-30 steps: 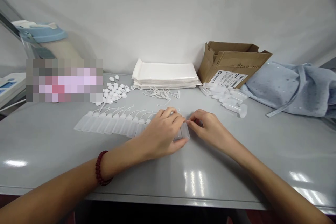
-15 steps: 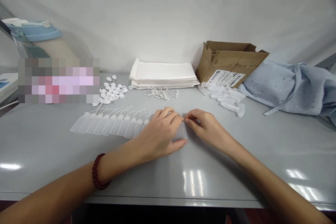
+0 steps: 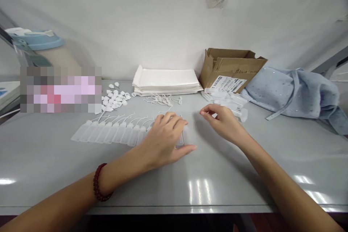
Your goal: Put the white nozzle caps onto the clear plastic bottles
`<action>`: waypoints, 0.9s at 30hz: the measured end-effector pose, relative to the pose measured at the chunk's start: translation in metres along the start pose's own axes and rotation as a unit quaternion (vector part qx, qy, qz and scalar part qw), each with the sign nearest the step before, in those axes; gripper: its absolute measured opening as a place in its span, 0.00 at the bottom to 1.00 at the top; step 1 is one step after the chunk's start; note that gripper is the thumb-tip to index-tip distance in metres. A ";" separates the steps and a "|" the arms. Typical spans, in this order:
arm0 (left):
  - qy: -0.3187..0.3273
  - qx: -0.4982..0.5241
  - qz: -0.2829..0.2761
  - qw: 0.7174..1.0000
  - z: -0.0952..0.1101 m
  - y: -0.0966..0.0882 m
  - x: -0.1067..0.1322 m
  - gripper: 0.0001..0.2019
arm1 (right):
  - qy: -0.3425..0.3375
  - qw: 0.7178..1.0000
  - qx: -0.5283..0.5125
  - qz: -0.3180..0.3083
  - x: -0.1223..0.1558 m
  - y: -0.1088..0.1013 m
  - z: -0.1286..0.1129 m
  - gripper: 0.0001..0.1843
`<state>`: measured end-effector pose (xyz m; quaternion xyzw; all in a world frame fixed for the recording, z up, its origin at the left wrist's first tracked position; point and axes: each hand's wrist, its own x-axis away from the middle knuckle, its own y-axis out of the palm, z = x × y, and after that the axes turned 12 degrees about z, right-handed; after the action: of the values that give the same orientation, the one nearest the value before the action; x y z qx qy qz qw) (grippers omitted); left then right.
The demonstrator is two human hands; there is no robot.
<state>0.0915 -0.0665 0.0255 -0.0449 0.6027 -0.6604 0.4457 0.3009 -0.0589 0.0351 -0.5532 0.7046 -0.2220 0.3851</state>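
A row of small, flat, bottle-shaped translucent plastic pieces (image 3: pixel 107 132) lies side by side on the grey table, thin white straps trailing from their tops. My left hand (image 3: pixel 165 137) rests over the right end of that row, fingers curved and apart, thumb stretched out along the table side. It covers several pieces; the last one (image 3: pixel 186 136) shows past its fingers. To the right, my right hand (image 3: pixel 223 121) hovers apart from the row, with thumb and index fingertips pressed together. Nothing is visible in that pinch.
Loose translucent pieces (image 3: pixel 231 100) lie before a cardboard box (image 3: pixel 233 67). White straps (image 3: pixel 161 99) lie before a stack of white envelopes (image 3: pixel 165 79). Small white teardrop-shaped parts (image 3: pixel 115 98) are heaped at left. Blue cloth (image 3: pixel 299 92) is at right; a blue-lidded container (image 3: pixel 40 40) stands far left.
My right hand has moved right and up, away from the end of the row. My left hand stays over the row, and its thumb still points right.
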 end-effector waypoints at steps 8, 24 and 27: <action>-0.044 -0.119 -0.020 0.992 -0.063 -0.015 -0.048 0.13 | 0.039 0.987 0.076 0.133 -0.027 -0.020 0.041 0.09; 0.012 -0.096 0.038 0.995 -0.070 -0.010 -0.048 0.11 | -0.106 0.951 0.249 0.148 -0.039 -0.002 0.076 0.20; -0.022 -0.078 0.084 0.993 -0.066 -0.016 -0.047 0.11 | -0.126 0.941 0.284 0.131 -0.041 0.005 0.075 0.22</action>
<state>0.0714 0.0114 0.0437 -0.0430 0.6437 -0.5705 0.5083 0.3611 -0.0104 -0.0016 -0.3472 0.6240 -0.2887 0.6377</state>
